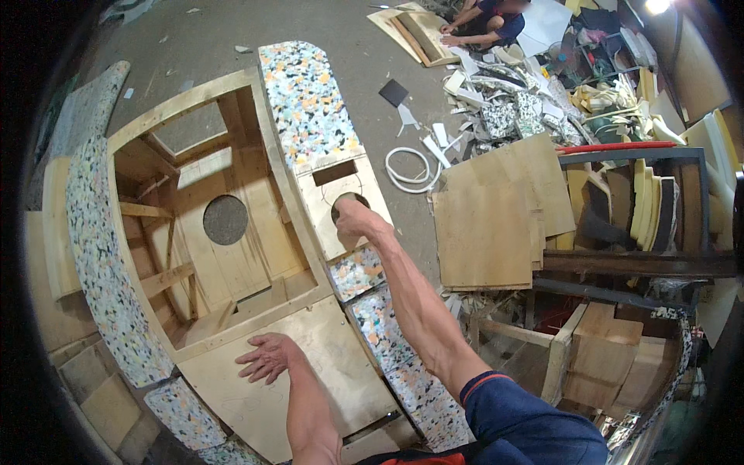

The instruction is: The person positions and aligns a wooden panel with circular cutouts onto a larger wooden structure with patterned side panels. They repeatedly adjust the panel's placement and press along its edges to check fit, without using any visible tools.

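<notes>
A large wooden sofa frame [308, 256] lies before me, its sides padded with multicoloured speckled foam [306, 101]. My left hand [267, 358] is open, fingers spread, lying on the flat plywood panel [310, 380] at the frame's near end. At the frame's right side, my right hand [355, 217] reaches into the round hole of a small plywood plate [329, 236]. Its fingers are curled and partly hidden in the hole; whatever they grip cannot be made out. Above that hole the plate has a rectangular slot [335, 172] and a drawn curved line.
A stack of plywood sheets [496, 217] stands to the right, near a rack of foam pieces [639, 205]. White tubing [408, 170] and foam scraps [511, 101] litter the floor. Another person [496, 23] crouches at the far right over a wooden piece [422, 39].
</notes>
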`<state>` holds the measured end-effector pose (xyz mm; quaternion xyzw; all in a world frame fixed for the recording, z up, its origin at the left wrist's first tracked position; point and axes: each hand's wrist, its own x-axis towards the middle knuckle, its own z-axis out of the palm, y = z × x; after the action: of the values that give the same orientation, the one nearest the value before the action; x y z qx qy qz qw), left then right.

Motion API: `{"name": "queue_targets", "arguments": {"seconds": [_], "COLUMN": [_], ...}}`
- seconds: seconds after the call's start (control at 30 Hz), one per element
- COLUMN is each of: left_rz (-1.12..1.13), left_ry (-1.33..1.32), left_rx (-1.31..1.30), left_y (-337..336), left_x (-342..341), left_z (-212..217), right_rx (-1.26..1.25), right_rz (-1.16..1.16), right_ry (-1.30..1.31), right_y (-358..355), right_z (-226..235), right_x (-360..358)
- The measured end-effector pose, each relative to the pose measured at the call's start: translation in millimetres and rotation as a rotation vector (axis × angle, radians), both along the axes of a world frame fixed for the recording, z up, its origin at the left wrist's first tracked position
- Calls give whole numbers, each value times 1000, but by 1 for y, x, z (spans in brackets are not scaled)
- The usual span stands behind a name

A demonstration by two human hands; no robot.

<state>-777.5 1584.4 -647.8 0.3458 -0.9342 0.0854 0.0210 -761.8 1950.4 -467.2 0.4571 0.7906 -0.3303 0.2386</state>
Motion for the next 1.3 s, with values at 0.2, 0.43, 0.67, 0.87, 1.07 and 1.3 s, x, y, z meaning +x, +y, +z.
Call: {"name": "queue_targets", "arguments": {"seconds": [0.2,0.43,0.67,0.87,1.07,1.3], "left_rz": [21,22,26,24,6,31], "left_ry": [-34,-50,-65,-72,-76,-99], "left_rx": [-38,-38,78,91,88,114], "left_y": [3,2,9,13,16,16], "left_x": [-3,-2,-3,-5,-4,-7], "left_z": [1,2,21,28,33,37], "right_rx": [-20,166,152,244,373,560], "right_rz": [33,232,486,1384,1398,1379], "right_ry": [-26,-47,275,-197,-748,-1125], "right_y": [-2,-14,-163,-162,-154,-149], "right_z": [-14,0,32,-53,-109,-176], "right_x": [3,-1,-84,-95,-77,-88]}}
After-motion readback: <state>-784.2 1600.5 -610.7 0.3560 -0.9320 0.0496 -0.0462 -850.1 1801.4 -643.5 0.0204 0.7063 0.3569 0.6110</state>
